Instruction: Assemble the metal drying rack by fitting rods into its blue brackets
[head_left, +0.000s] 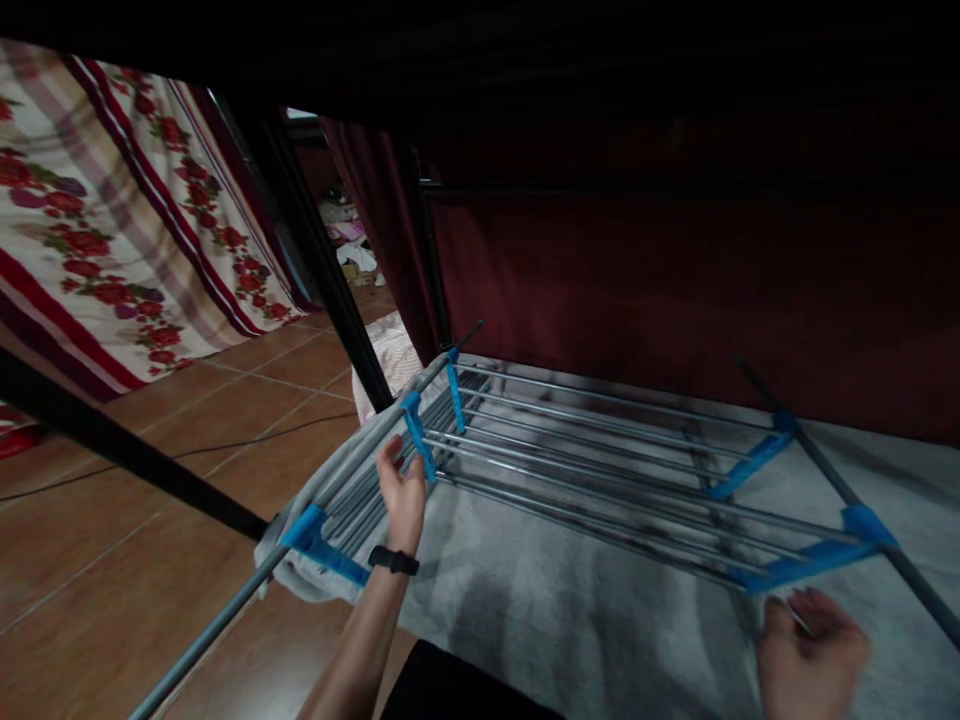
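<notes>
Metal rack (574,470) lies on the grey blanket (525,575), rods (615,398) already joining its blue brackets (814,562); what is left, I cannot tell. Left hand (405,497) has fingers apart near a bracket; right hand (814,645) pinches a thin shiny piece (800,618)

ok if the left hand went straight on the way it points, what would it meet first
Probably the blue bracket just beyond the left hand, though one view leaves depth unclear.
</notes>
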